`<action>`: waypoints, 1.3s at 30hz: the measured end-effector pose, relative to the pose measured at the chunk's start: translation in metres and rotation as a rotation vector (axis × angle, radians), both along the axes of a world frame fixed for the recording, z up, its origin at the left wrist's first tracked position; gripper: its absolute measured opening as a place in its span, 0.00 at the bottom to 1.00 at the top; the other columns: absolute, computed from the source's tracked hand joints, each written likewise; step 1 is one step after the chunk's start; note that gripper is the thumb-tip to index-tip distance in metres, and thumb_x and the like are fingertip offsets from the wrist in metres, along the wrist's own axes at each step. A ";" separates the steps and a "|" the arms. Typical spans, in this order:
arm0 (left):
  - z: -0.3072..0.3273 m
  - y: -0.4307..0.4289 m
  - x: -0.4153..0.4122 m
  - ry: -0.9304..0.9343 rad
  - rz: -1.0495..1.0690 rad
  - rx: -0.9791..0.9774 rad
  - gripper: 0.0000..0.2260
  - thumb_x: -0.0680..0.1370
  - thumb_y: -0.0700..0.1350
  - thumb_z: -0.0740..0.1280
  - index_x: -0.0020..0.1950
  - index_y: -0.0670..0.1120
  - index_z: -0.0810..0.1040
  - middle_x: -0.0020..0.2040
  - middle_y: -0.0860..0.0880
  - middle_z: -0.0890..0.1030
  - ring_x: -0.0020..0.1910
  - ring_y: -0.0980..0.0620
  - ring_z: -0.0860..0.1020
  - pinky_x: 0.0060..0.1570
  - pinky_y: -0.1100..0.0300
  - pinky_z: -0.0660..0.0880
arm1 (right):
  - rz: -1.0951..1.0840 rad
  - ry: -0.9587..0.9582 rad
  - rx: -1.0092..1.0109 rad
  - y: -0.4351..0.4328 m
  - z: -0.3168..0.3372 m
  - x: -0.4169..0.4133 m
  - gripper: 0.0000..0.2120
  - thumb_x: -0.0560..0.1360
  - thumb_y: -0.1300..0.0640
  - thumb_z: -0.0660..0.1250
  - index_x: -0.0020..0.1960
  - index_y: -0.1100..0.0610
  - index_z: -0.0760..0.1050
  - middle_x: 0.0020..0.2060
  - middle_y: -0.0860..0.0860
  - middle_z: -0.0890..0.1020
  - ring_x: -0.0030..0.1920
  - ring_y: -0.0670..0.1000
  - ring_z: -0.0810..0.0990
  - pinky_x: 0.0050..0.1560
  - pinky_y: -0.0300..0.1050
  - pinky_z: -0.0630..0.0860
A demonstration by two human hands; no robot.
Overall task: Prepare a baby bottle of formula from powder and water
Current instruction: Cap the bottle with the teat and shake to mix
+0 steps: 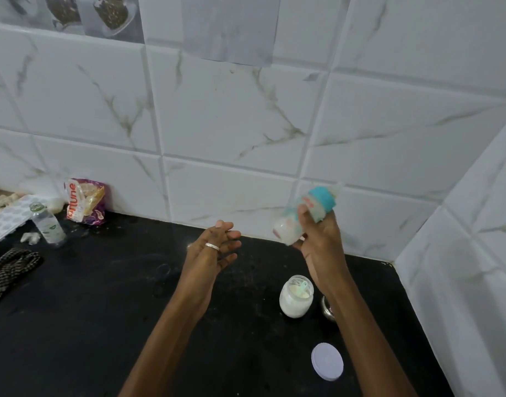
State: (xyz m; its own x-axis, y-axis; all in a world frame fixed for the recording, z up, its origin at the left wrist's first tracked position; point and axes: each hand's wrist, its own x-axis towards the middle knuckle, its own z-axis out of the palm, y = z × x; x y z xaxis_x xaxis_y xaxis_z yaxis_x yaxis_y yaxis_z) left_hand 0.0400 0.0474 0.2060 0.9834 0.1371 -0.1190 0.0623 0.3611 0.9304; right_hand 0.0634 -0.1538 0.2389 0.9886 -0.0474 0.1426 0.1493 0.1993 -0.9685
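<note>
- The right hand is wrapped around a baby bottle, held up in the air in front of the tiled wall and well above the black desk. The bottle is tilted, its teal collar and clear cap pointing up and to the right, its base down toward the left. Its outline is smeared, which suits a shake to mix powder into water; that is my reading, not something the view proves.
- The collar looks to be on, which makes sense for tilting the bottle this far. I cannot tell how full it is, though the lower part looks whitish.
- The left hand is empty, fingers loosely spread and slightly curled, palm turned toward the bottle. It hovers near the bottle but apart from it, likely ready to steady or take it.
- The powder jar stands open on the desk just below the right forearm, with a pale green scoop resting inside on the white powder. Its white lid lies flat nearer the person, apart from the jar, so dosing looks done but tidying is not.
- A small clear bottle stands far left beside a snack packet leaning on the wall, out of the working area.
- The open jar under the moving arm could be knocked.
</note>
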 end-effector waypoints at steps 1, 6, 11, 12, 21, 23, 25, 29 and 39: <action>-0.001 0.000 0.000 0.005 -0.002 0.003 0.14 0.84 0.53 0.62 0.59 0.48 0.83 0.53 0.48 0.87 0.54 0.48 0.85 0.56 0.52 0.79 | -0.007 -0.008 0.011 0.001 0.002 0.000 0.30 0.73 0.46 0.76 0.70 0.51 0.68 0.57 0.51 0.81 0.60 0.54 0.84 0.59 0.62 0.82; -0.002 0.000 0.001 -0.018 -0.014 -0.006 0.15 0.83 0.55 0.63 0.61 0.48 0.83 0.52 0.49 0.87 0.55 0.47 0.85 0.56 0.51 0.79 | 0.077 -0.026 -0.151 -0.001 0.000 0.001 0.27 0.71 0.44 0.77 0.65 0.49 0.72 0.58 0.53 0.82 0.61 0.56 0.83 0.62 0.61 0.81; -0.003 0.000 0.001 -0.017 -0.015 -0.013 0.19 0.79 0.59 0.65 0.60 0.48 0.83 0.53 0.48 0.87 0.55 0.47 0.85 0.57 0.50 0.79 | 0.042 -0.040 -0.161 -0.001 0.005 0.002 0.26 0.71 0.48 0.73 0.67 0.50 0.70 0.54 0.48 0.82 0.58 0.52 0.84 0.59 0.55 0.83; -0.003 -0.001 0.002 -0.014 -0.009 -0.011 0.17 0.81 0.57 0.64 0.60 0.48 0.83 0.52 0.48 0.87 0.56 0.47 0.85 0.57 0.50 0.79 | 0.082 -0.035 -0.209 -0.001 0.002 0.003 0.27 0.71 0.47 0.73 0.67 0.51 0.71 0.56 0.49 0.82 0.59 0.53 0.84 0.61 0.56 0.82; 0.000 -0.002 0.002 -0.010 -0.006 0.017 0.14 0.84 0.53 0.62 0.61 0.48 0.83 0.52 0.49 0.87 0.56 0.46 0.85 0.57 0.52 0.79 | 0.059 0.013 -0.209 0.002 -0.009 0.002 0.27 0.71 0.44 0.74 0.66 0.49 0.71 0.58 0.50 0.83 0.60 0.51 0.83 0.64 0.60 0.80; 0.000 -0.002 0.002 -0.010 -0.001 0.016 0.14 0.84 0.54 0.62 0.61 0.48 0.83 0.52 0.49 0.87 0.56 0.46 0.85 0.57 0.51 0.79 | -0.052 0.026 -0.020 0.001 -0.005 0.004 0.30 0.71 0.45 0.72 0.70 0.52 0.69 0.58 0.51 0.81 0.60 0.52 0.84 0.59 0.58 0.82; 0.000 -0.002 0.001 -0.003 -0.002 0.017 0.15 0.83 0.55 0.62 0.61 0.48 0.83 0.53 0.48 0.87 0.56 0.47 0.85 0.57 0.51 0.79 | -0.072 0.012 -0.036 0.001 -0.001 0.004 0.31 0.72 0.44 0.71 0.70 0.52 0.67 0.57 0.50 0.81 0.59 0.51 0.84 0.59 0.58 0.82; 0.000 -0.002 0.002 -0.009 -0.002 0.012 0.14 0.84 0.54 0.62 0.60 0.48 0.83 0.52 0.48 0.87 0.56 0.46 0.85 0.57 0.51 0.79 | 0.074 0.017 -0.278 -0.003 -0.006 0.001 0.29 0.69 0.42 0.73 0.66 0.48 0.70 0.56 0.47 0.82 0.58 0.49 0.84 0.62 0.59 0.81; 0.003 -0.004 0.000 -0.020 -0.010 0.006 0.14 0.84 0.53 0.62 0.60 0.48 0.83 0.52 0.48 0.87 0.55 0.47 0.85 0.58 0.50 0.79 | -0.013 0.018 0.001 -0.008 -0.002 0.006 0.28 0.75 0.48 0.74 0.70 0.53 0.68 0.60 0.52 0.81 0.62 0.54 0.83 0.57 0.58 0.83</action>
